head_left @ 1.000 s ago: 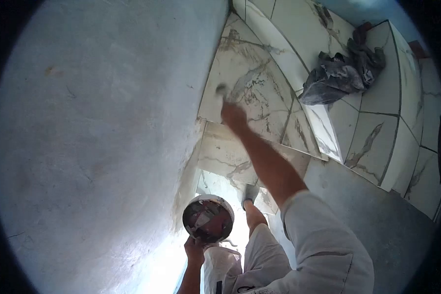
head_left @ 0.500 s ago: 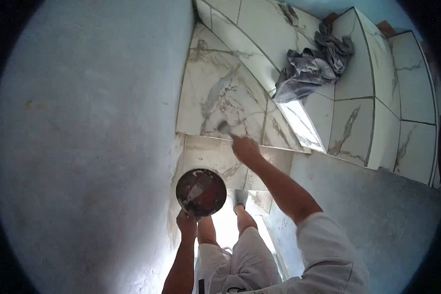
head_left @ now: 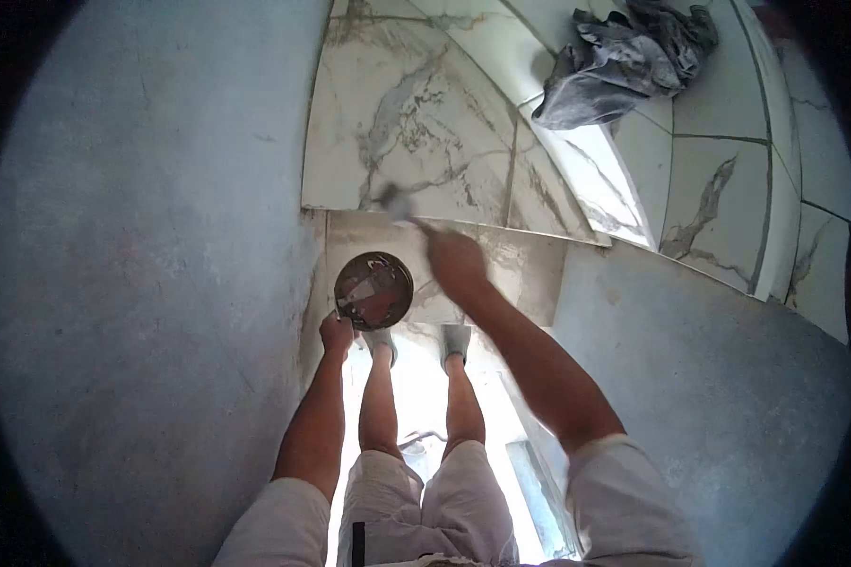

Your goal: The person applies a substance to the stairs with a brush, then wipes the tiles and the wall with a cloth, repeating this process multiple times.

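My left hand (head_left: 337, 335) grips the near rim of a round dark bowl (head_left: 394, 295). Inside the bowl lie a flat pale tool and some reddish material. My right hand (head_left: 458, 265) is closed on the handle of a brush-like tool (head_left: 396, 202), whose head is blurred by motion. The tool's head is over the front edge of a marbled tile step (head_left: 350, 142), to the upper right of the bowl. Whether it touches the tile I cannot tell.
A crumpled grey cloth (head_left: 624, 66) lies on the tiled steps at the upper right. A bluish wall (head_left: 161, 283) runs along the left, another wall (head_left: 690, 378) at the right. Below, my feet (head_left: 456, 342) stand on a lower, brightly lit level.
The brush-like tool has moved from the upper part of the tile to its front edge. The bowl has moved up towards the step. Both feet now show side by side.
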`<action>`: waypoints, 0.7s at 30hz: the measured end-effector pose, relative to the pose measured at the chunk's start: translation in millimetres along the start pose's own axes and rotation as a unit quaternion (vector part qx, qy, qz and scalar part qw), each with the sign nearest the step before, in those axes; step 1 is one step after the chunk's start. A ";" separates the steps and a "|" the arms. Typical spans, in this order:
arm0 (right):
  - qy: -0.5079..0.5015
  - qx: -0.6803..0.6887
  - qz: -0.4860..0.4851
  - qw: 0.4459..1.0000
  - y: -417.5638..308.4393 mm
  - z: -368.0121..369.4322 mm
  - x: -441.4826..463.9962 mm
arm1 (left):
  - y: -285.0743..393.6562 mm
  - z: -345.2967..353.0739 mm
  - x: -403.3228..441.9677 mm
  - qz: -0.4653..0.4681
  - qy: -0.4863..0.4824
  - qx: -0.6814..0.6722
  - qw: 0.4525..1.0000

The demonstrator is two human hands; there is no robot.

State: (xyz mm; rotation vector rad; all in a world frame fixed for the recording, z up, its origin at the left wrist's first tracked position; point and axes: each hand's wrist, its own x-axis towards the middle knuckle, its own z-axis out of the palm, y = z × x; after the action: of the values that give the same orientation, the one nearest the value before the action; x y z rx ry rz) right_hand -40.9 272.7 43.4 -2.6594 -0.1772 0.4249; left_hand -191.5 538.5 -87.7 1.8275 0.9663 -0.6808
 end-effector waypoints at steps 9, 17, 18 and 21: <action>0.046 -0.013 0.140 0.989 59.4 -116.4 -59.3 | -35.9 0.8 54.6 -0.058 -0.033 -0.008 0.998; -0.079 -0.091 0.235 0.965 81.4 -106.1 -102.1 | -74.8 12.2 90.6 -0.102 -0.004 -0.084 0.991; -0.078 -0.095 0.238 0.964 81.1 -113.2 -101.0 | -76.1 8.7 94.0 -0.126 -0.049 -0.059 0.989; 0.062 -0.067 0.175 0.980 78.4 -130.6 -59.9 | -52.6 5.3 72.1 -0.124 -0.068 -0.060 0.988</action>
State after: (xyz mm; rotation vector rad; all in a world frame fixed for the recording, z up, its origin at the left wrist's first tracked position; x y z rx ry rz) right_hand -50.9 138.6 136.6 -2.8444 0.3161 0.3638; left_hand -197.3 571.0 -170.8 1.5484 1.1294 -0.8689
